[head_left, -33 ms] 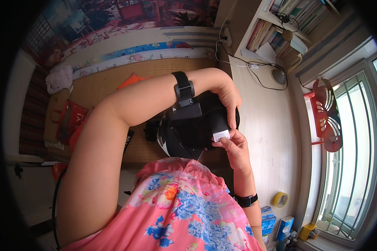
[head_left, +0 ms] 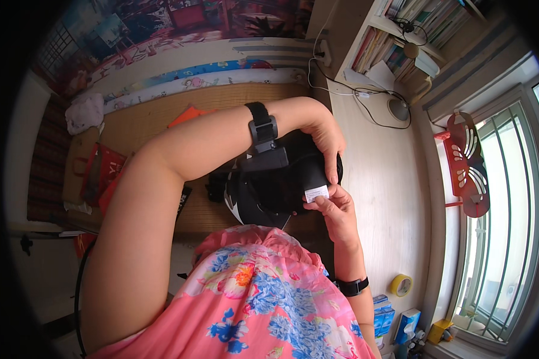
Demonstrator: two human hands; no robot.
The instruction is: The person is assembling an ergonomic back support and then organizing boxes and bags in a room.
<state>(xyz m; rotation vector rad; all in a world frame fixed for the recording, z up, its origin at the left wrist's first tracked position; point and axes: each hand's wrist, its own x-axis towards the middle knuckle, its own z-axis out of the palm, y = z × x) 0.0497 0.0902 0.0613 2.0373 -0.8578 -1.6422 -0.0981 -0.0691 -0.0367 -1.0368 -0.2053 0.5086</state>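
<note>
A rounded black item (head_left: 269,190) with a white stripe at its lower left lies at the table's right end, its exact kind unclear. A small white printed label (head_left: 312,193) shows on its right side. My right hand (head_left: 339,215) pinches the label between thumb and fingers. Reaching over the top, my left hand (head_left: 327,140) is bent round the black item's right side, a fingertip just above the label. Its other fingers are mostly hidden. A black strap with a dark box (head_left: 268,158) is on my left forearm, covering part of the black item.
The brown table (head_left: 203,96) bears an orange sheet (head_left: 188,115) and a red bag (head_left: 99,173). To the right runs a pale ledge (head_left: 383,197) with a lamp base (head_left: 398,109), cables and a yellow tape roll (head_left: 402,285). Beyond is a barred window (head_left: 491,233).
</note>
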